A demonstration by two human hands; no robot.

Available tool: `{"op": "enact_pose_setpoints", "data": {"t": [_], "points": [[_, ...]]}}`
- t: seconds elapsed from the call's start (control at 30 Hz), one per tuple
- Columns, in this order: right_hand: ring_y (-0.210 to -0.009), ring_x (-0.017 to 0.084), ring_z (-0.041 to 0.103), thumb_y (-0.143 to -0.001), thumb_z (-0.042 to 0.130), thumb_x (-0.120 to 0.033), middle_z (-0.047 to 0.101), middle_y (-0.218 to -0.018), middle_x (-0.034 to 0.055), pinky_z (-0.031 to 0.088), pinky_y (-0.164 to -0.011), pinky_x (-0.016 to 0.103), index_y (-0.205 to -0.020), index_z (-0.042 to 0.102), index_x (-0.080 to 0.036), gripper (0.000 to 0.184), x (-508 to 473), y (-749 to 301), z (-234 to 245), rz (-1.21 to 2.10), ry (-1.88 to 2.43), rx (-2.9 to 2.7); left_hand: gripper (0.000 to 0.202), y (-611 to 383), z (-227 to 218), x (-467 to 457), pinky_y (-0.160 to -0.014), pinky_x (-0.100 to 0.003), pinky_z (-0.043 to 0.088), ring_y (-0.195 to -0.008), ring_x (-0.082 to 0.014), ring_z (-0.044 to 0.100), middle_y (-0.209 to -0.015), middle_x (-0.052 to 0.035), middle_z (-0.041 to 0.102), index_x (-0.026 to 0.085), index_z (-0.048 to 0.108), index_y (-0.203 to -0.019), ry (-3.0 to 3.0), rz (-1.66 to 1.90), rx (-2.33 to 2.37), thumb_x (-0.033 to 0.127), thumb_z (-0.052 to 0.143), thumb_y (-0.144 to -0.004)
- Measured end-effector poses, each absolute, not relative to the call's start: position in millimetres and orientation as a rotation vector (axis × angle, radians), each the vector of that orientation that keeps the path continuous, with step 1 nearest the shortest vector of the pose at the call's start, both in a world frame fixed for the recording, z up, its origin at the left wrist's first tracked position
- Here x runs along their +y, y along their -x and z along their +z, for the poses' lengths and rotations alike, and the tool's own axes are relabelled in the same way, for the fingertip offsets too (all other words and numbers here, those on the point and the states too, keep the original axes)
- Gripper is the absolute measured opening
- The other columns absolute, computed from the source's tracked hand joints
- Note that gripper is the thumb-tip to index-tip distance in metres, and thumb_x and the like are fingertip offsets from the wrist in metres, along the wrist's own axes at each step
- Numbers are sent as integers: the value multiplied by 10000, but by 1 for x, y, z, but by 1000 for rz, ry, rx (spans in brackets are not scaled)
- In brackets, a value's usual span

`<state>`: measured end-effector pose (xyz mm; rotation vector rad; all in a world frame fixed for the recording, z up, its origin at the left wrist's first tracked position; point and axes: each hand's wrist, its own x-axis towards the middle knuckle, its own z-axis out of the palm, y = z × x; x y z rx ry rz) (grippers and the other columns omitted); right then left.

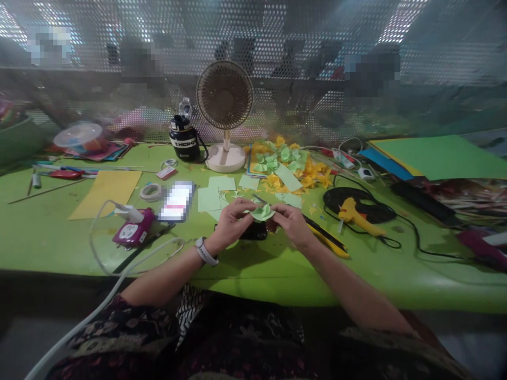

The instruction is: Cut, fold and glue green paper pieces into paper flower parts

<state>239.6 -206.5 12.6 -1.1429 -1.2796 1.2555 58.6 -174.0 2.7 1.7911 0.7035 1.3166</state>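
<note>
A light green paper flower (263,212) is held between my two hands above the table's front half. My left hand (234,220), with a pale watch on its wrist, pinches the flower's left edge. From the other side, the fingers of my right hand (291,222) grip its right edge. Under the hands lies a dark phone (255,231), partly covered. A yellow cutter (328,240) rests just right of my right hand. Cut pale green paper pieces (208,199) lie behind my left hand. Farther back is a pile of green and yellow paper flowers (283,155).
A fan (225,158) and a dark jug (184,140) stand at the back. A yellow glue gun (358,217) with its cable lies right. At left are a lit phone (177,200), a purple power adapter (134,229) and yellow paper (109,192). Green sheets (443,155) lie back right.
</note>
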Motion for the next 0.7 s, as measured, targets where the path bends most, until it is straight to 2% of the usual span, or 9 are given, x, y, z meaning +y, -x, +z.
{"op": "enact_pose_setpoints", "data": {"t": [0.17, 0.27, 0.4, 0.53, 0.7], "points": [[-517, 122, 572, -776, 714, -458, 630, -593, -9, 487, -514, 266, -781, 667, -173, 289, -209, -237, 15, 1196, 1187, -1346, 171, -59, 3, -174, -774, -317, 555, -843, -168, 659, -907, -73, 738, 199, 777, -962, -1744, 1319, 660, 223, 677, -826], [-685, 159, 618, -802, 696, -377, 675, -796, 38, 539, -629, 312, -875, 652, -181, 215, -213, -233, 16, 850, 1189, -1488, 165, -58, 4, -172, -782, -321, 554, -843, -175, 674, -914, -75, 749, 189, 779, -941, -1673, 1313, 711, 243, 689, -814], [-875, 186, 624, -842, 640, -282, 629, -1011, 71, 563, -763, 354, -965, 636, -200, 148, -213, -233, 14, 544, 1131, -1570, 147, -58, 4, -171, -789, -322, 551, -826, -174, 678, -885, -67, 754, 183, 781, -901, -1653, 1305, 762, 229, 687, -798], [-859, 176, 628, -809, 619, -176, 629, -999, 57, 561, -777, 353, -1027, 631, -202, 220, -211, -235, 11, 550, 1111, -1590, 168, -59, 5, -174, -742, -297, 559, -803, -173, 692, -871, -72, 756, 168, 773, -903, -1649, 1255, 710, 279, 717, -790], [-805, 167, 618, -823, 604, -159, 660, -909, 40, 546, -738, 337, -949, 661, -199, 144, -211, -236, 9, 535, 1087, -1616, 228, -61, 3, -175, -763, -294, 575, -805, -170, 710, -900, -87, 767, 139, 750, -933, -1466, 1198, 690, 301, 743, -773]]}}
